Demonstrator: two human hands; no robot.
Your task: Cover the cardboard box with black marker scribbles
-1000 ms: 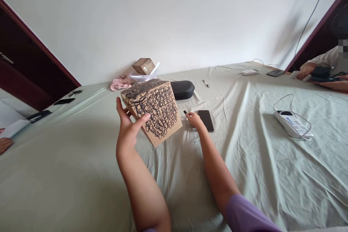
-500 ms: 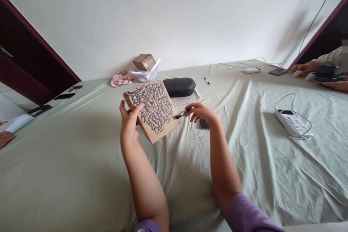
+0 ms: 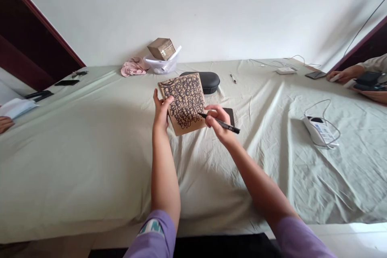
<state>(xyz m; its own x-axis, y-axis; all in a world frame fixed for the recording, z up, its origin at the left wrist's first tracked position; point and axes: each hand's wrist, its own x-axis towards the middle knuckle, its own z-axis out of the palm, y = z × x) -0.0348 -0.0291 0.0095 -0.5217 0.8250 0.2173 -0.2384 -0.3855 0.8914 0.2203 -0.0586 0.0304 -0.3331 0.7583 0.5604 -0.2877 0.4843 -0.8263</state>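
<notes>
A brown cardboard box (image 3: pixel 185 103) covered in black scribbles rests tilted on the pale green sheet. My left hand (image 3: pixel 161 109) grips its left edge, thumb on the scribbled face. My right hand (image 3: pixel 218 124) holds a black marker (image 3: pixel 220 123) like a pen, its tip touching the box's right side. A dark phone (image 3: pixel 229 113) lies just behind my right hand, partly hidden by it.
A black case (image 3: pixel 208 80), a pen (image 3: pixel 232 78), a plastic bowl with a small box (image 3: pixel 161 55) and pink cloth (image 3: pixel 132 67) lie by the wall. A white device with cable (image 3: pixel 319 130) sits right. Another person's hands (image 3: pixel 347 75) are far right; a hand (image 3: pixel 5 122) shows far left.
My right hand picked the marker up from beside the phone and brought its tip to the box. My left hand lowered and turned the box so its scribbled face points up.
</notes>
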